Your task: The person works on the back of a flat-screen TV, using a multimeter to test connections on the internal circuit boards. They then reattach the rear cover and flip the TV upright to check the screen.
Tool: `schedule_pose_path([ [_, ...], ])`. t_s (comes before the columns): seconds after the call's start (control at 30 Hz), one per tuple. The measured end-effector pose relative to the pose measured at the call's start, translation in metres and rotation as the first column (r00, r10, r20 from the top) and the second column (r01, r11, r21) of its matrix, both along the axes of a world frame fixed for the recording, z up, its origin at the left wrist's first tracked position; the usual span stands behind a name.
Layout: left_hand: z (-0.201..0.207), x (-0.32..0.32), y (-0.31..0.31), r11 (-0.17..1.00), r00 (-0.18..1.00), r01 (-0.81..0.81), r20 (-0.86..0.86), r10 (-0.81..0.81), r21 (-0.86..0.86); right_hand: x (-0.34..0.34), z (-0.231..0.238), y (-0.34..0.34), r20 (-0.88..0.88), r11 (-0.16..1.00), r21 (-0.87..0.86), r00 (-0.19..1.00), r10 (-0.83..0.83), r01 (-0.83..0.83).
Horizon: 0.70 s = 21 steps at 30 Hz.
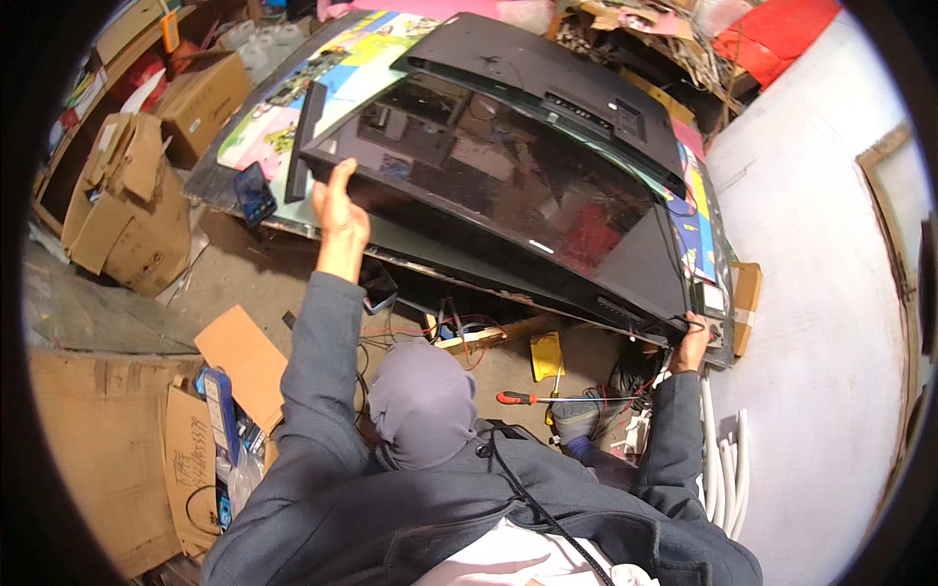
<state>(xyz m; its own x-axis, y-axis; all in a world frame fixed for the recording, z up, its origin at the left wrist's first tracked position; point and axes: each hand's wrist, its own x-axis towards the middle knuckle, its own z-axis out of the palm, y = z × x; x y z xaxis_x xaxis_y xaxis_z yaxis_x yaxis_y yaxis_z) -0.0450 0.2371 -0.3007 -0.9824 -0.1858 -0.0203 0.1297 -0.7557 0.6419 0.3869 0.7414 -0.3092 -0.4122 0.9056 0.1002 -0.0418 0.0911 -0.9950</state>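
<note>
A large flat television [557, 186] with a dark glossy screen lies face up and tilted across the worktable, reflecting the room. My left hand [342, 220] grips its near left edge, thumb on top and the other fingers partly hidden. At the near right corner my right hand [692, 342] is closed around the frame, next to a thin black cable. Behind the screen rests a black television back panel [518, 68] with a row of ports. Beside the television's left end, a narrow black bar [306, 142] stands out over the table.
A colourful printed sheet [259, 137] covers the table, with a phone [254, 195] at its left edge. Cardboard boxes [132, 210] crowd the left. On the floor are a red-handled screwdriver [516, 397], a yellow packet [546, 357] and cables. White pipes [728, 469] stand along the right wall.
</note>
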Motion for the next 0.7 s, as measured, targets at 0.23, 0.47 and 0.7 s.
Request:
schedule_pose_path([
  [0.23,-0.054,0.003,-0.008,0.996,0.998,0.068,0.007,-0.069,0.057,0.005,-0.009,0.008,0.12,0.978,0.209,0.993,-0.015,-0.011],
  [0.47,-0.054,0.023,-0.013,0.996,0.996,0.072,0.05,-0.075,0.05,-0.015,0.009,-0.024,0.109,0.992,0.125,0.994,-0.007,-0.007],
  [0.7,-0.085,0.027,-0.019,0.993,0.983,0.115,0.143,-0.119,0.036,0.031,-0.018,0.013,0.139,0.98,-0.16,0.98,0.143,-0.12],
])
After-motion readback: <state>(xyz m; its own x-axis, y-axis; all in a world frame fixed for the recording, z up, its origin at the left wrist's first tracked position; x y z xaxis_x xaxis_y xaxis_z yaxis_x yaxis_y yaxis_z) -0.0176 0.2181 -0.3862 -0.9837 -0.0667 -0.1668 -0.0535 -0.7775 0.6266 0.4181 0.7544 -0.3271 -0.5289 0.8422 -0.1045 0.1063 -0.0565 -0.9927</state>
